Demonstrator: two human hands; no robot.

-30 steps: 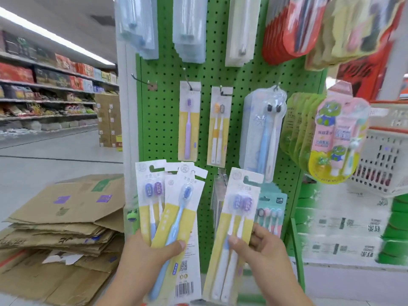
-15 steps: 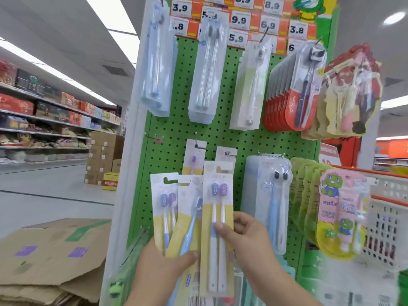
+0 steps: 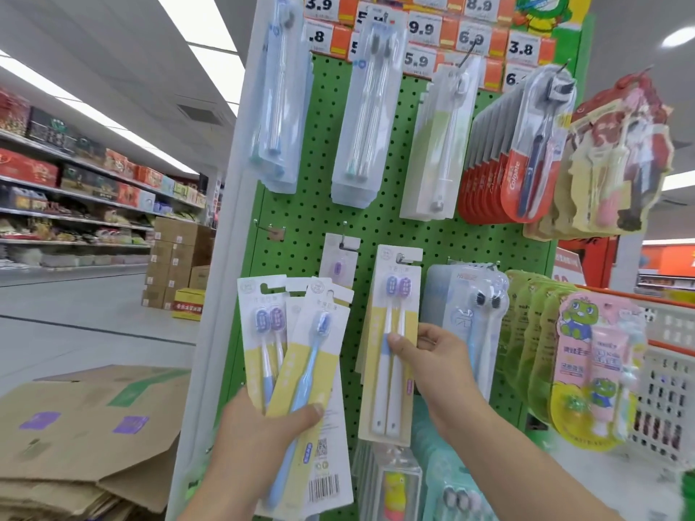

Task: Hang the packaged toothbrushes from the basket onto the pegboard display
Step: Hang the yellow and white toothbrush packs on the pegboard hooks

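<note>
My right hand [image 3: 432, 364] pinches a white-and-yellow card pack with two purple-headed toothbrushes [image 3: 393, 325]. The pack's hang slot sits at the metal hook [image 3: 401, 258] on the green pegboard [image 3: 376, 227], over other packs of the same kind. My left hand [image 3: 263, 434] grips a fan of toothbrush packs [image 3: 297, 355] low and left of the board; the front one holds a single blue brush, the one behind it a purple pair. A pack with one purple brush [image 3: 338, 265] hangs on the hook to the left. The orange-rimmed white basket [image 3: 669, 374] stands at the right edge.
An empty hook [image 3: 269, 228] sticks out at the board's left. Clear toothbrush packs [image 3: 366, 118], red packs [image 3: 504, 174] and price tags [image 3: 425, 32] fill the upper rows. Green and pink children's sets [image 3: 598, 370] hang at right. Flattened cardboard [image 3: 82, 438] lies on the floor at left.
My right hand carried the two-brush pack up and to the right, from beside the fan to the hook. The camera tilted upward. My left hand kept its fan of packs.
</note>
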